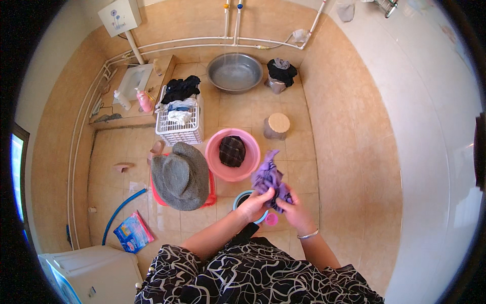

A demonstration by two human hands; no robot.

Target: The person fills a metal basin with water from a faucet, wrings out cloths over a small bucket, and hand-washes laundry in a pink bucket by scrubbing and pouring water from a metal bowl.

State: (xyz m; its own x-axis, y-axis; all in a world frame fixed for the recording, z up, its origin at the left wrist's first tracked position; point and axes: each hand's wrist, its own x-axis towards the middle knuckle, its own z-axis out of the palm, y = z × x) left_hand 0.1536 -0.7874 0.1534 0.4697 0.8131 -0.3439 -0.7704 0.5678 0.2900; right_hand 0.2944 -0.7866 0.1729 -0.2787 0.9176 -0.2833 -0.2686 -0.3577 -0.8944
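Observation:
A crumpled purple cloth (267, 176) with dark stripes is bunched between my two hands. My left hand (257, 203) grips its lower left side, thumb on top. On the right side, my right hand (298, 212) holds the same cloth, and a silver bangle circles that wrist. Just beyond the hands stands a pink basin (213, 167) with a folded dark plaid cloth (232, 151) inside. Partly hidden under my left hand is a small light-blue basin (237, 199) with something dark in it. A small pink cup (271, 219) sits beside it.
A grey brimmed hat (178, 176) rests on a red stool (212, 190). Beyond are a white crate (178, 135) bearing clothes, a metal basin (235, 86) under falling water, and two round stools, the nearer one (279, 123) bare. A detergent bag (133, 231) and blue hose (119, 211) lie left.

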